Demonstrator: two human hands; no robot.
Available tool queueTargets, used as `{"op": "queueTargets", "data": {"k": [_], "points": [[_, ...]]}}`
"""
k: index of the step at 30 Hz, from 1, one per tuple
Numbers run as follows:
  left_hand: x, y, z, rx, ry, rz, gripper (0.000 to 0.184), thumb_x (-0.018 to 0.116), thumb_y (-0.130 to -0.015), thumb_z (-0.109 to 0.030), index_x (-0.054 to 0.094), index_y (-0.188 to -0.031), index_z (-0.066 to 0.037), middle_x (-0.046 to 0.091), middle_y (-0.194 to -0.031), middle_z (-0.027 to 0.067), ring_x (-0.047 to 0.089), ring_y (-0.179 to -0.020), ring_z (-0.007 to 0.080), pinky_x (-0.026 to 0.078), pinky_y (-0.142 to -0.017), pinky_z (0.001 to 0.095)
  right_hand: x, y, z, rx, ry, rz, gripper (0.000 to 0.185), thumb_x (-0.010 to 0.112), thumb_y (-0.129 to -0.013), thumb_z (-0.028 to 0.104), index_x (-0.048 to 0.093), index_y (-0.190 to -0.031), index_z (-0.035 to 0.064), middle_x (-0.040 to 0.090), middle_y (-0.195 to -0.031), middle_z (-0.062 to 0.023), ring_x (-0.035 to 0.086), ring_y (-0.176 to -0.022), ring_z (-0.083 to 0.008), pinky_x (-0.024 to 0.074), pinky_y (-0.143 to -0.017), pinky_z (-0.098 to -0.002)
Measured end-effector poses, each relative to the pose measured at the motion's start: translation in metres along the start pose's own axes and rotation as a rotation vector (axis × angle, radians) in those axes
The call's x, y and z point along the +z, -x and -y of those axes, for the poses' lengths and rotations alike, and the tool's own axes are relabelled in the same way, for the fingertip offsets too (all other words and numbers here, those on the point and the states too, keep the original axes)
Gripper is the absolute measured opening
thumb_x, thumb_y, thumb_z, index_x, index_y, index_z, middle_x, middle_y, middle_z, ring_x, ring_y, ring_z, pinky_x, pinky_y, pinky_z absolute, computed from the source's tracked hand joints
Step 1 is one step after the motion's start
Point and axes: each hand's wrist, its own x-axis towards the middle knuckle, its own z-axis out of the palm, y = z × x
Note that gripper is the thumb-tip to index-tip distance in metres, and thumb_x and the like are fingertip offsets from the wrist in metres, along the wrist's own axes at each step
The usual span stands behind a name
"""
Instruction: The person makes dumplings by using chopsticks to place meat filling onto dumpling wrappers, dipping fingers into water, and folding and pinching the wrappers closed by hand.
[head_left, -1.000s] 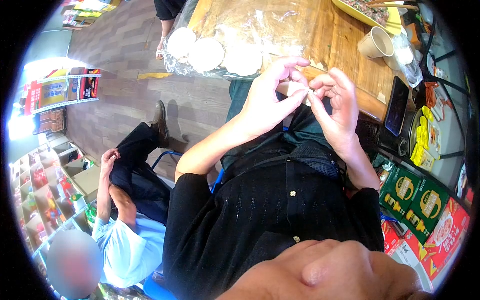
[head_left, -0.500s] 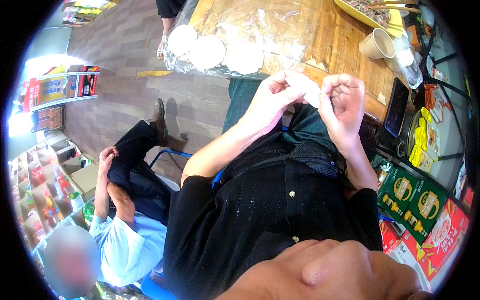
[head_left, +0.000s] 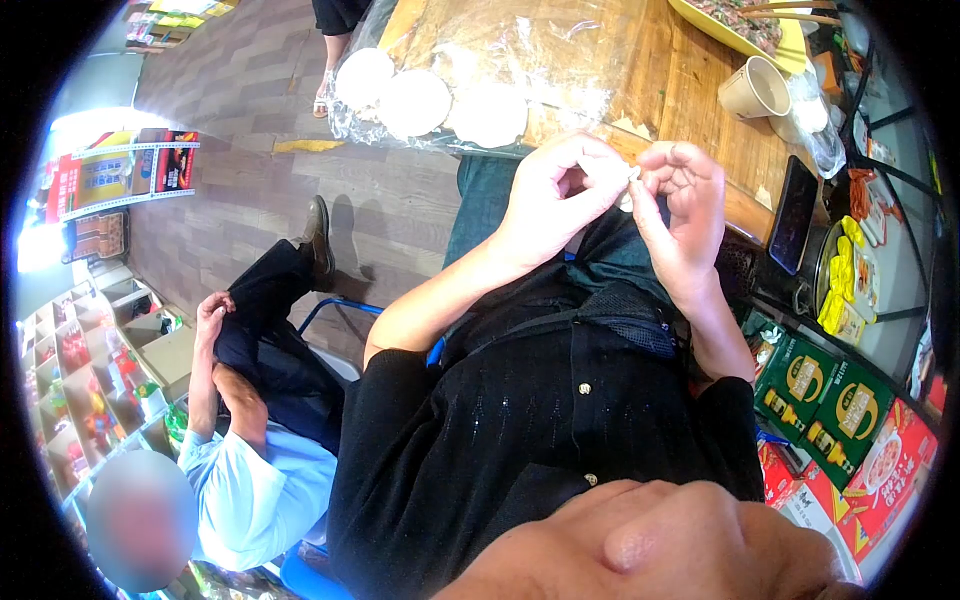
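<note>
Above my lap, near the table edge, both hands meet over a small white dumpling [head_left: 627, 202]. My left hand [head_left: 568, 195] is closed in a pinch on it with thumb and forefinger. My right hand [head_left: 684, 205] pinches its other side, the remaining fingers curled. Most of the dumpling is covered by the fingers, so its shape and filling cannot be made out. Round white dough wrappers [head_left: 415, 104] lie on clear plastic film [head_left: 545, 60] at the table's left. At the far right, a yellow tray [head_left: 793, 43] holds minced filling [head_left: 748, 22] with chopsticks [head_left: 800, 10] across it.
On the wooden table [head_left: 660, 75] stand a paper cup [head_left: 755, 88] and, nearer its right edge, a dark phone [head_left: 793, 215]. Seated at my left is a person in a light blue shirt [head_left: 265, 500]. Green boxes [head_left: 825, 405] are stacked at the right.
The dough between my hands shows less now, folded smaller between the fingertips. My left fingers have drawn in against the right ones. The seated person stays nearly still.
</note>
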Motion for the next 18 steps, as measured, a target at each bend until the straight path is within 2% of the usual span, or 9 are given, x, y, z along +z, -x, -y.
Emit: {"op": "queueTargets", "data": {"k": [3, 5, 9, 15, 17, 18], "points": [[-0.002, -0.002, -0.005, -0.026, -0.018, 0.053, 0.012, 0.064, -0.088, -0.002, 0.061, -0.099, 0.0, 0.058, -0.095, 0.0014, 0.057, -0.083, 0.0057, 0.048, -0.072, 0.0198, 0.0, 0.0, -0.002, -0.035, -0.083, 0.014, 0.053, 0.06, -0.083, -0.014, 0.036, -0.127, 0.0024, 0.057, -0.1, -0.0114, 0.054, -0.076, -0.0106, 0.0453, -0.068, -0.0234], [-0.004, -0.002, -0.009, -0.066, -0.029, 0.087, 0.013, 0.065, -0.088, -0.005, 0.06, -0.099, -0.001, 0.06, -0.099, 0.0043, 0.057, -0.088, 0.0096, 0.047, -0.079, 0.024, -0.003, 0.003, -0.003, -0.015, -0.044, 0.035, 0.059, 0.059, -0.084, -0.014, 0.031, -0.133, 0.0035, 0.058, -0.099, -0.0111, 0.055, -0.078, -0.0113, 0.0456, -0.069, -0.0236], [-0.002, 0.001, -0.01, -0.141, 0.084, 0.008, 0.012, 0.065, -0.088, -0.005, 0.06, -0.099, -0.001, 0.06, -0.098, 0.0048, 0.057, -0.087, 0.0093, 0.048, -0.076, 0.0234, -0.005, 0.005, -0.005, -0.037, -0.02, 0.018, 0.058, 0.06, -0.084, -0.012, 0.033, -0.132, 0.0036, 0.058, -0.095, -0.0097, 0.056, -0.079, -0.0115, 0.0459, -0.069, -0.0239], [-0.002, 0.0, -0.009, -0.118, -0.058, 0.032, 0.011, 0.064, -0.089, -0.004, 0.06, -0.098, 0.0, 0.06, -0.098, 0.0051, 0.059, -0.087, 0.0094, 0.05, -0.077, 0.023, -0.008, 0.003, 0.005, -0.133, 0.087, 0.16, 0.054, 0.063, -0.082, -0.012, 0.04, -0.129, 0.0027, 0.057, -0.091, -0.0071, 0.056, -0.074, -0.0096, 0.0459, -0.066, -0.023], [0.0, -0.001, -0.01, 0.008, -0.132, 0.019, 0.009, 0.065, -0.085, 0.001, 0.061, -0.093, 0.001, 0.057, -0.092, 0.0038, 0.057, -0.076, 0.0051, 0.047, -0.063, 0.0166, -0.005, 0.002, 0.006, -0.115, 0.08, 0.121, 0.056, 0.063, -0.082, -0.012, 0.039, -0.13, 0.0027, 0.057, -0.092, -0.0076, 0.055, -0.074, -0.0097, 0.0458, -0.065, -0.0231], [-0.001, -0.002, -0.01, 0.008, -0.132, 0.018, 0.009, 0.065, -0.085, 0.001, 0.061, -0.093, 0.001, 0.057, -0.092, 0.0038, 0.057, -0.076, 0.0051, 0.047, -0.063, 0.0166, -0.004, 0.002, 0.006, -0.097, 0.07, 0.082, 0.058, 0.063, -0.081, -0.012, 0.038, -0.131, 0.0026, 0.058, -0.093, -0.0081, 0.055, -0.073, -0.0097, 0.0457, -0.065, -0.0231]]}}
